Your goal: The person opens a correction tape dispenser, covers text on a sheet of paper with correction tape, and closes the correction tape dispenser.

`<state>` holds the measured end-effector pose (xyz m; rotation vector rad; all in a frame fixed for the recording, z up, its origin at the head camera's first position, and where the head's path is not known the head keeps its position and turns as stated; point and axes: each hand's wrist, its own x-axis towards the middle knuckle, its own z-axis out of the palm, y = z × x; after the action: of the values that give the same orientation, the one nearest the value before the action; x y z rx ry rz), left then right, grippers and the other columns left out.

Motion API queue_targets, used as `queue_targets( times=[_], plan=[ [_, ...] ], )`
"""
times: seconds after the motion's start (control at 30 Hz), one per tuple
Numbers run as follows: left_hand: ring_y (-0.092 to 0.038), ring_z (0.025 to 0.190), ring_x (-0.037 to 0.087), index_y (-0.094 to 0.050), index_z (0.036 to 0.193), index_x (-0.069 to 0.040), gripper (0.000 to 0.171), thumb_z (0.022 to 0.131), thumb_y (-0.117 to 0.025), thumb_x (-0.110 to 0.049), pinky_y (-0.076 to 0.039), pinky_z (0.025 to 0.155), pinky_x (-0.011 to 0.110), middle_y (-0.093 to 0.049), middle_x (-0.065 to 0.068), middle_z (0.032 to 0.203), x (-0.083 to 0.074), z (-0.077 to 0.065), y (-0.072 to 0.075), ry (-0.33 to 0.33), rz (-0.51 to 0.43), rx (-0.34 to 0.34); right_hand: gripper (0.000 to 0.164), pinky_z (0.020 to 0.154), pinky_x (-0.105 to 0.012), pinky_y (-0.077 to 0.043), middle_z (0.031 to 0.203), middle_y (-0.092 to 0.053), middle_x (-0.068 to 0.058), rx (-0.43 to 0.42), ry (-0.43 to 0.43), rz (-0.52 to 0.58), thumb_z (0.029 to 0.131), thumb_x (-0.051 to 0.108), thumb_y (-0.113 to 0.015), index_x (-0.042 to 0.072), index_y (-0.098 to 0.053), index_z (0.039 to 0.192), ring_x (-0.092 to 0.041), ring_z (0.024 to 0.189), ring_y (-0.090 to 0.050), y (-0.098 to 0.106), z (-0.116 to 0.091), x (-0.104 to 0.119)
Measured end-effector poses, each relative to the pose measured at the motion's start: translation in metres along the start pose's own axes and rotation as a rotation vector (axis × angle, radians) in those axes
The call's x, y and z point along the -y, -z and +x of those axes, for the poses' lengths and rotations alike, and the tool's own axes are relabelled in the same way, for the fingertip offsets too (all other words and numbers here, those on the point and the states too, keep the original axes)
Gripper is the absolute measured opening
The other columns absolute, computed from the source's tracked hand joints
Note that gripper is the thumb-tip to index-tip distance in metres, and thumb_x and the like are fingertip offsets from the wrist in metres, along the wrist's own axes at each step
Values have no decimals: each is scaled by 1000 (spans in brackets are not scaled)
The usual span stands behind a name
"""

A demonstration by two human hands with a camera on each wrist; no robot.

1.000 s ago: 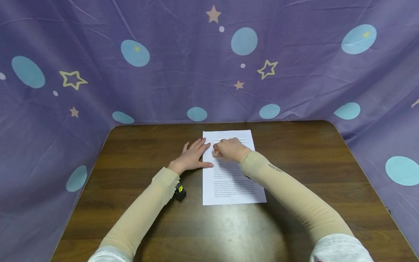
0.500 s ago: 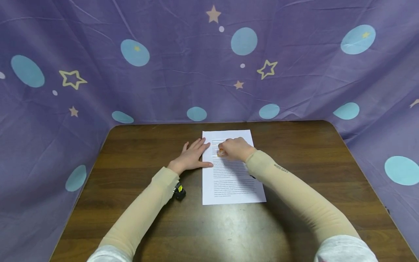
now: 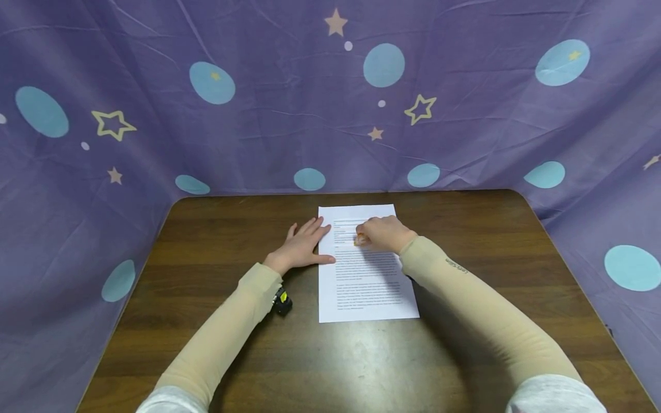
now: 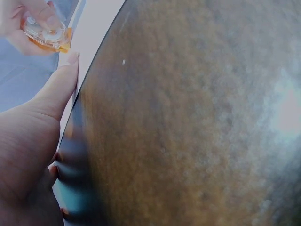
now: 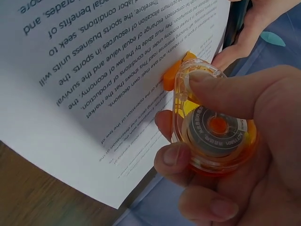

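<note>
A clear and orange correction tape dispenser [image 5: 214,127] is gripped between the thumb and curled fingers of my right hand [image 3: 387,234]. Its orange tip is right at the printed text on a white sheet of paper [image 3: 369,292]. In the left wrist view the dispenser [image 4: 47,35] appears at the upper left, in the other hand. My left hand [image 3: 302,248] lies spread at the sheet's left edge, with fingertips and thumb on the paper. Part of the upper text is hidden behind my right hand.
The sheet lies on a dark brown wooden table [image 3: 232,229], towards its far side. A purple curtain [image 3: 268,115] with stars and blue ovals hangs behind the table and along its sides. A small black camera [image 3: 282,302] is strapped at my left wrist.
My right hand has slid to the right across the sheet with the correction tape dispenser, uncovering more text at the line starts. My left hand and the paper have stayed in place.
</note>
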<state>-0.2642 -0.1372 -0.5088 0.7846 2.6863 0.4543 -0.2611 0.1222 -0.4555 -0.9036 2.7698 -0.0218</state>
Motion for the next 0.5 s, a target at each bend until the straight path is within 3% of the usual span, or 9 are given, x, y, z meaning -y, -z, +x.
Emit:
queue_targets(
  times=[0.5],
  plan=[
    [-8,161,35,-27,166,-12,99,93,-70,-62,-3,121,70,-10,15,175,1,0,-2,-8,-5,-6,19,70,-45,-55,77,-59,1,-26,-1,12,98,26,-75,18,-63,85,-17,73,-55,-2,-5,-4]
  ],
)
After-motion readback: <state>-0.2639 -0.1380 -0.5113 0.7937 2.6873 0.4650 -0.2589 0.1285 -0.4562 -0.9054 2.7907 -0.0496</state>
